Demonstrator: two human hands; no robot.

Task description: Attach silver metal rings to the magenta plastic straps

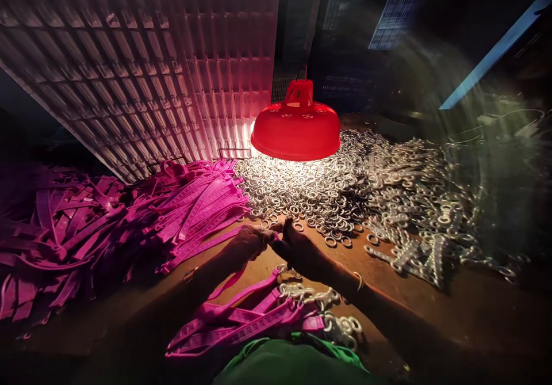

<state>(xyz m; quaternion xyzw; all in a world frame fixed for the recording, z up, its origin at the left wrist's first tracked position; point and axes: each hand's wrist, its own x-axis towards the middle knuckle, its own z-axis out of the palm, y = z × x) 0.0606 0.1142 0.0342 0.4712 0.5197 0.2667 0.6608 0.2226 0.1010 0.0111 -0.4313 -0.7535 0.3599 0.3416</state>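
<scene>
A ribbed translucent panel (pixel 142 68) leans behind a big heap of magenta plastic straps (pixel 107 218) on the left and a wide spread of white rings (pixel 345 183) under a red lamp (pixel 295 126) — both piles crowd the brown table (pixel 431 304). The left hand (pixel 252 241) and right hand (pixel 295 244) meet just in front of the rings, both closed around a strap end (pixel 276 237) pinched between them. Finished straps with white clips (pixel 259 316) lie nearer the body; the fingertips' grip is too dark to make out.
</scene>
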